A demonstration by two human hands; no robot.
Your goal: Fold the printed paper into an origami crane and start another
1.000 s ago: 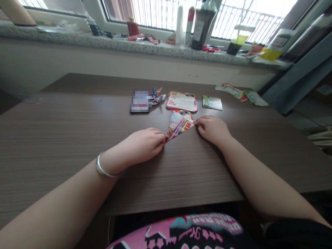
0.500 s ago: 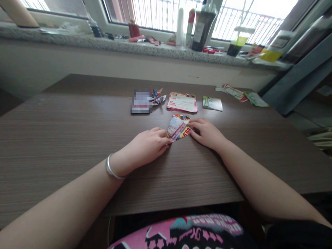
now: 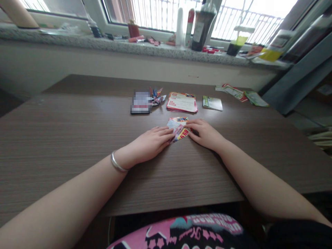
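Observation:
A colourful printed paper, folded into a small wedge, lies flat on the brown wooden table. My left hand, with a silver bangle on the wrist, presses its fingertips on the paper's left edge. My right hand pinches the paper's right corner against the table. Both hands cover part of the sheet.
Behind the paper lie a stack of flyers, a folded paper figure, a blurred dark card, a green leaflet and more leaflets at the far right. Bottles and clutter line the stone windowsill.
Both hands have drawn closer together and moved slightly away from me. The paper has been folded smaller, from a long triangle to a short wedge.

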